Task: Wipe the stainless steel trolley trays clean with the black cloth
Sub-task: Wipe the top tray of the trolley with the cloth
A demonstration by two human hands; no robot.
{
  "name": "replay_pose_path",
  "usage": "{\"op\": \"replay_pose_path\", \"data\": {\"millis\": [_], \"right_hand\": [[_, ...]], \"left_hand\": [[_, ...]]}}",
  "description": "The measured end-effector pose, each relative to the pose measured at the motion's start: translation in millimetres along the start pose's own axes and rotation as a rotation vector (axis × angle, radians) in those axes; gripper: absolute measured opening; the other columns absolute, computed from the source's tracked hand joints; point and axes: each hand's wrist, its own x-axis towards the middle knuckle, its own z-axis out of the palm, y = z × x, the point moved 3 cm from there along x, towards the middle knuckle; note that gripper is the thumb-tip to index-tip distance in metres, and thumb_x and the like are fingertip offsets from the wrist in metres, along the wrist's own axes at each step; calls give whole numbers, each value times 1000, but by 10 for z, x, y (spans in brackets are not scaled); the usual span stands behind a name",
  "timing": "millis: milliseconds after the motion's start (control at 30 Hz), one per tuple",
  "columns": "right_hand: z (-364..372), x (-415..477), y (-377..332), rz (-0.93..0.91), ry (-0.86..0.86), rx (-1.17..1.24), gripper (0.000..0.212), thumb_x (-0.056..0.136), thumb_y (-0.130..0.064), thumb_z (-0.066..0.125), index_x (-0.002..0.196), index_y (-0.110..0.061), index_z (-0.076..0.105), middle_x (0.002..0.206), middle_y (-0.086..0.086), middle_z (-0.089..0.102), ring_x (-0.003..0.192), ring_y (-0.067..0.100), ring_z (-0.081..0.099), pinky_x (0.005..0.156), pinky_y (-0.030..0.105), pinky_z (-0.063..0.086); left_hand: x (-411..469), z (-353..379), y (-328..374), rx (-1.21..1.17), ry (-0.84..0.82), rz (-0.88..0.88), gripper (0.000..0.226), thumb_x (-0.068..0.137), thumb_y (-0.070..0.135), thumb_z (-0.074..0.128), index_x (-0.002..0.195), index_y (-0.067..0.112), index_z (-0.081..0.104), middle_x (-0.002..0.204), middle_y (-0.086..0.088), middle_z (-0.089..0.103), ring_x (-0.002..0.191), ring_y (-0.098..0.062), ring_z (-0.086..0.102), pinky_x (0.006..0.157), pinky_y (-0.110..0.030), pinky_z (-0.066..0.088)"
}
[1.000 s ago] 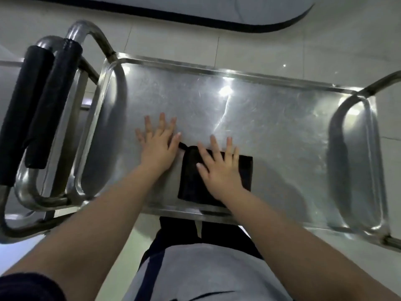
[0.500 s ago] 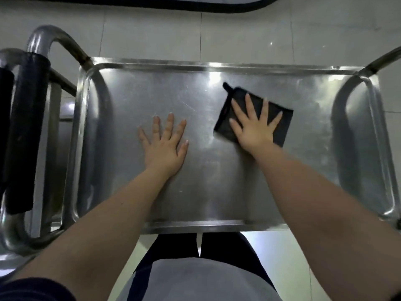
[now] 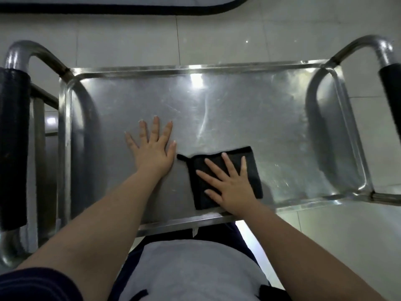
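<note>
The right hand (image 3: 230,187), fingers spread, is pressing the black cloth (image 3: 225,177) onto the trolley tray (image 3: 238,109) near its front rim; the left hand (image 3: 153,148), fingers splayed flat beside the cloth, is likely bracing the trolley.

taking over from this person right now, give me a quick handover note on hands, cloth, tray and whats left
Left hand: flat on the top tray, fingers spread, holding nothing.
Right hand: flat on the black cloth, pressing it onto the tray near the front rim, just right of the left hand.
Done: wiping is under way; I cannot tell which areas are covered.
Left: streaks and smears show across the middle and far side. Any lower trays are too hidden to judge.
</note>
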Motion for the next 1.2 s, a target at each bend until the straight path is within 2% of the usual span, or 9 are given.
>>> {"op": "replay_pose_path", "data": {"millis": [67, 167, 267, 400, 500, 600, 833, 1067, 1200], "right_hand": [[-17, -213, 532, 249, -21, 11, 60, 93, -66, 25, 150, -51, 16, 163, -15, 9, 151, 32, 3, 110, 73, 3], [-17, -633, 1325, 756, -119, 103, 64, 88, -72, 6, 149, -54, -5, 156, -23, -22, 149, 26, -17, 112, 69, -4], [-25, -645, 1341, 926, -115, 139, 58, 95, -66, 6, 149, -53, -11, 158, -20, -22, 148, 28, -21, 111, 70, -4], [-1, -271, 620, 675, -77, 126, 59, 91, -65, 4, 142, -54, -23, 158, -19, -23, 148, 33, -17, 109, 70, -11], [5, -86, 14, 310, -45, 79, 61, 95, -63, 18, 152, -48, 3, 164, -12, 4, 149, 40, 0, 108, 75, -1], [-12, -76, -125, 160, 13, 28, 57, 98, -62, 30, 152, -48, 19, 163, -9, 17, 148, 41, 10, 107, 76, 3], [10, -497, 757, 260, -25, 39, 61, 90, -74, 17, 148, -58, 6, 161, -21, 0, 148, 39, -11, 104, 72, -20], [13, -1344, 2672, 420, -133, 30, 65, 78, -81, -4, 138, -64, -24, 155, -27, -26, 145, 30, -26, 110, 71, -11], [-19, -1584, 3096, 460, -161, 50, 65, 77, -82, -7, 136, -64, -26, 157, -26, -23, 146, 28, -25, 111, 68, -12]], "left_hand": [[3, 7, -6, -3, -7, -8, 59, 93, 62, 8, 149, 52, -10, 163, 12, -13, 149, -27, -17, 109, -68, -13], [-4, -9, 1, 1, -15, 2, 59, 93, 62, 7, 148, 52, -12, 163, 12, -13, 149, -28, -15, 109, -68, -14], [-32, -70, 29, 16, -17, 18, 59, 95, 60, 12, 151, 49, -6, 164, 9, -8, 150, -31, -11, 109, -70, -11], [-61, -143, 48, 66, -72, 11, 59, 98, 57, 14, 152, 47, -9, 163, 7, -15, 149, -32, -16, 108, -73, -9], [-112, -256, 137, 92, -97, -16, 58, 101, 52, 16, 153, 44, -8, 164, 4, -14, 148, -33, -17, 107, -73, -13], [-280, -350, 452, -20, 6, 15, 62, 101, 32, 33, 156, 37, 4, 165, -1, -5, 149, -32, -15, 111, -66, -14], [-887, 8, 1158, -112, 30, 0, 62, 102, 34, 36, 156, 35, 5, 165, 1, -2, 150, -31, -12, 116, -57, -13], [-1237, 448, 1562, 2, 9, -23, 57, 103, 48, 26, 155, 41, 5, 165, 2, -3, 150, -32, -7, 114, -59, -11], [-1263, 540, 1645, 44, 11, -15, 57, 102, 51, 23, 154, 42, 4, 165, 4, -3, 150, -31, -5, 115, -60, -9]]}}
